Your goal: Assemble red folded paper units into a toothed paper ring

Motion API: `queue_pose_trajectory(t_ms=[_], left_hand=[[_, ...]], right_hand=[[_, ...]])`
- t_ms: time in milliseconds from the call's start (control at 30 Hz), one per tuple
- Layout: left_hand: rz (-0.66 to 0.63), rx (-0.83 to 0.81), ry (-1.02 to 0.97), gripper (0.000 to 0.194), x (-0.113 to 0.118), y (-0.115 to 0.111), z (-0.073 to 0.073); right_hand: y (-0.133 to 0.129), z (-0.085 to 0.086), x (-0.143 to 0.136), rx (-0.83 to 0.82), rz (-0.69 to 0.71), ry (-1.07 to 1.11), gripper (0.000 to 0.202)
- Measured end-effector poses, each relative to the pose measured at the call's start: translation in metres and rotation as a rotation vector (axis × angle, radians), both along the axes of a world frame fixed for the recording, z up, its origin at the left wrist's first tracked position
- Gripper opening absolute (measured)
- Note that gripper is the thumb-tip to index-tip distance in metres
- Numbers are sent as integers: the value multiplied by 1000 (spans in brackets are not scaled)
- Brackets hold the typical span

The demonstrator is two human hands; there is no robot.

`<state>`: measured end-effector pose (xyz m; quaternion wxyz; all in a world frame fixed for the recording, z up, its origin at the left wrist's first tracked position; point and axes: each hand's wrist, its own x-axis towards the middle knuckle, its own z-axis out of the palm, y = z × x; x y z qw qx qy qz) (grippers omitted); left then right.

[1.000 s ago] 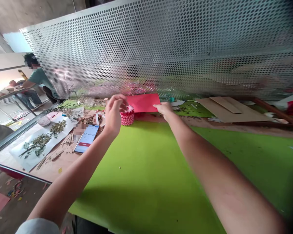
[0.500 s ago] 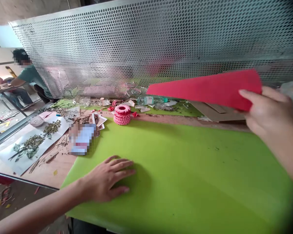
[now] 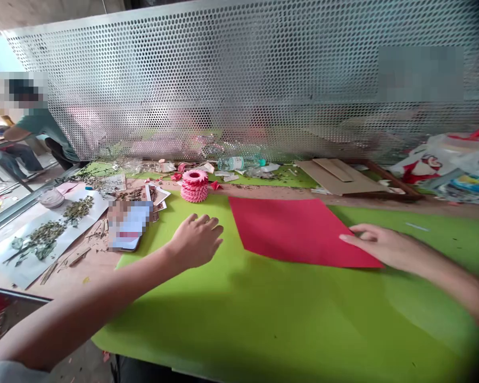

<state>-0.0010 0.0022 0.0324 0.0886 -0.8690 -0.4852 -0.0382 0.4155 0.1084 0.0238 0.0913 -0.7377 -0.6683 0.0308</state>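
A flat sheet of red paper (image 3: 291, 229) is tilted a little over the green table surface (image 3: 223, 319). My right hand (image 3: 373, 244) pinches its right edge, with the thumb on top and the fingers partly hidden beneath. To the left of the sheet, my left hand (image 3: 197, 242) hovers over the green surface, holding nothing, its fingers loosely bent and slightly apart. Just behind it stands a pink ring-shaped stack of folded paper (image 3: 194, 187) with a toothed rim. Small red paper scraps (image 3: 215, 185) lie around the stack.
A phone (image 3: 131, 226) lies left of my left hand, near dried plants on white paper (image 3: 8, 260). Along the perforated metal screen (image 3: 223, 69) are a plastic bottle (image 3: 239, 163), cardboard (image 3: 339, 178) and plastic bags (image 3: 451, 165). A person (image 3: 43, 122) sits far left.
My right hand has brought the red paper down and left, from raised and edge-on to nearly flat above the green surface. My left hand has lifted off the surface and moved slightly farther away.
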Motion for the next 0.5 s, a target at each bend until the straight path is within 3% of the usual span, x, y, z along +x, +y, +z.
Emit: queue_pose_trajectory(t_ms=[67, 167, 233, 333, 500], left_hand=[[-57, -52, -62, 41, 13, -3, 1], [-111, -105, -118, 56, 29, -6, -7], [-158, -160, -120, 60, 34, -5, -13], [-217, -247, -121, 61, 35, -2, -18], [-244, -314, -123, 61, 28, -5, -14]], right_hand=[[4, 21, -18, -55, -63, -78, 40], [4, 49, -75, 2, 195, -47, 43], [6, 57, -123, 19, 417, -68, 43], [24, 51, -186, -5, 618, -110, 41], [83, 22, -249, 31, 703, -69, 49]])
